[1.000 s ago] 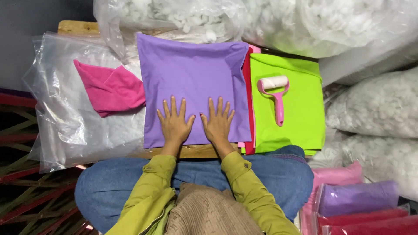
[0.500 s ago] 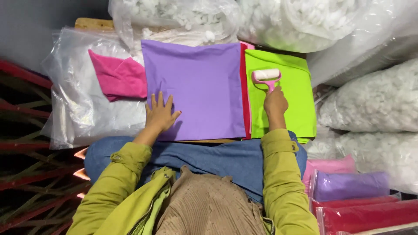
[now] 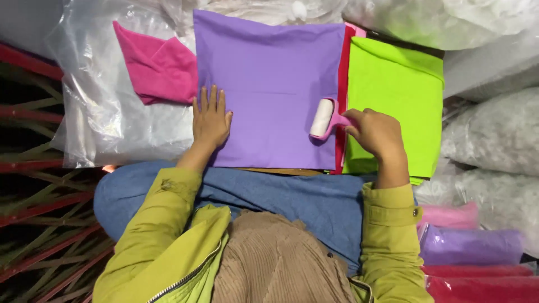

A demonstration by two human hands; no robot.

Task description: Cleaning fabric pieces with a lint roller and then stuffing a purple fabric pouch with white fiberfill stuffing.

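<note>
Here the right hand [image 3: 377, 133] clasps the lint roller [image 3: 324, 119], its drum resting on the purple cloth [image 3: 269, 84].

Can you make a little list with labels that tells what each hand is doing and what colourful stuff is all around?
Left hand: left hand lies flat on the left edge of the square purple fabric cover.
Right hand: right hand grips the pink-handled lint roller with a white drum, its drum on the purple cover.
Right of it: bright green fabric piece.
Left of it: pink folded cloth on a clear plastic bag.
</note>
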